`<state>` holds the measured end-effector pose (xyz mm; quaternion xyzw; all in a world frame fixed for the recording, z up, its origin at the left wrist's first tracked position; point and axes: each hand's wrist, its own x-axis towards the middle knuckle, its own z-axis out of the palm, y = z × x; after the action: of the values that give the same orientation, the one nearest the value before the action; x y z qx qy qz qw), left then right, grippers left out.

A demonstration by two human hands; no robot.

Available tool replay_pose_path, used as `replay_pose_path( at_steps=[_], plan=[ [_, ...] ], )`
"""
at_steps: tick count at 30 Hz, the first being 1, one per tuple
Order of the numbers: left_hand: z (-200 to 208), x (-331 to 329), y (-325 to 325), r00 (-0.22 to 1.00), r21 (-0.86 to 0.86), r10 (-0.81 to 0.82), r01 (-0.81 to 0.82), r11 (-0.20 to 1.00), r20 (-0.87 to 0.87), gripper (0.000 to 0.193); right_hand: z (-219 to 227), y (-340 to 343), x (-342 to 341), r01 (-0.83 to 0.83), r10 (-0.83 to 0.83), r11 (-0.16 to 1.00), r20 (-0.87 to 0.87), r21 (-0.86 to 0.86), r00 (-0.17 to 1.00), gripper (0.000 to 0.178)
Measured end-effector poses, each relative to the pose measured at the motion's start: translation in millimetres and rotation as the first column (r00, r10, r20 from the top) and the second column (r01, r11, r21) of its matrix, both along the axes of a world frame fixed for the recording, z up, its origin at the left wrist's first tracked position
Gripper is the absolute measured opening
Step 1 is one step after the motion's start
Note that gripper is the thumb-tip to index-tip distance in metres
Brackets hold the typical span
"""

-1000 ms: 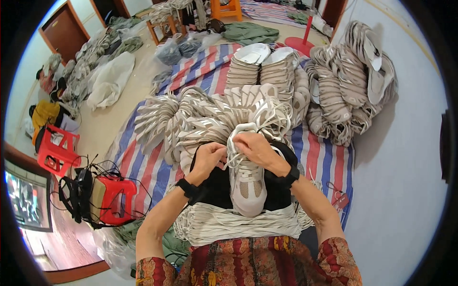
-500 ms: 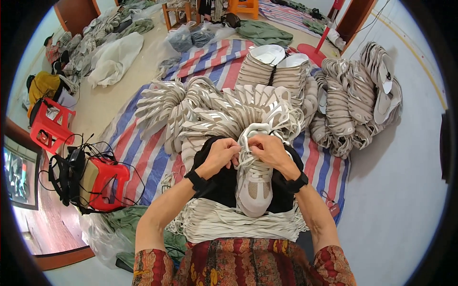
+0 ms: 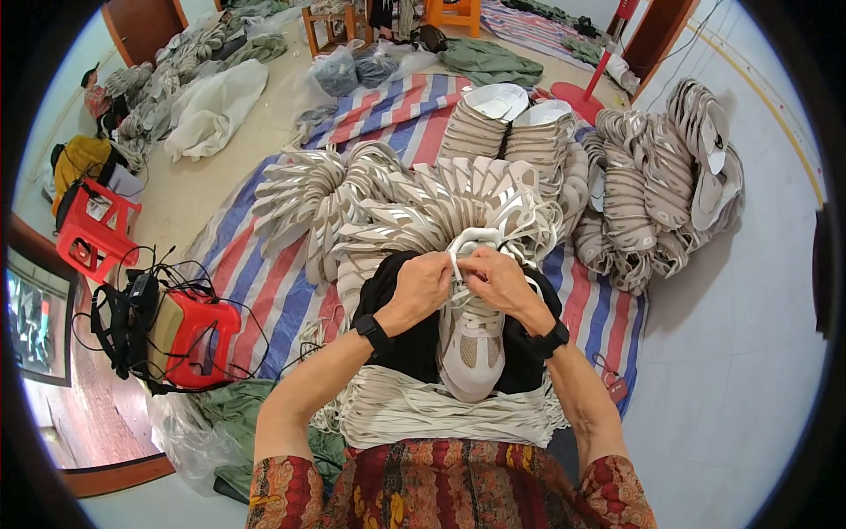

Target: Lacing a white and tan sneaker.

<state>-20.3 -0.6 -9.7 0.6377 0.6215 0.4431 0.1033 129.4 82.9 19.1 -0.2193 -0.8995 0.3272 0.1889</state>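
Observation:
A beige and white sneaker upper (image 3: 471, 368) rests between my knees, toe toward me, with white laces across its tongue. My left hand (image 3: 421, 287) is closed in a pinch on a white shoelace (image 3: 455, 264) at the left of the shoe's opening. Close beside it, my right hand (image 3: 499, 284) pinches the lace over the eyelets, fingertips nearly meeting the left ones. The hands partly hide the upper eyelets. Across my lap, nearer to me, lies a thick bundle of white laces (image 3: 445, 413). Fanned rows of similar uppers (image 3: 397, 207) curve just beyond the shoe.
Stacked uppers (image 3: 648, 181) stand to the right on a striped tarp (image 3: 291, 304). Left are red plastic stools (image 3: 207, 339), one with black cables and straps on it. A plastic bag (image 3: 189, 445) and green cloth lie at lower left. A seated person (image 3: 99, 101) is far left.
My left hand has moved slightly up and right, closer to my right hand, and now pinches the lace near the shoe's opening. The shoe stays in place.

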Motion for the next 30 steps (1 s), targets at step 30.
replay_pose_path(
  at_steps=[30],
  plan=[
    [38, 16, 21, 0.974, 0.156, -0.162, 0.187, 0.970, -0.160, 0.006, -8, 9, 77, 0.349, -0.392, 0.913, -0.216, -0.213, 0.894, 0.026]
  ],
)
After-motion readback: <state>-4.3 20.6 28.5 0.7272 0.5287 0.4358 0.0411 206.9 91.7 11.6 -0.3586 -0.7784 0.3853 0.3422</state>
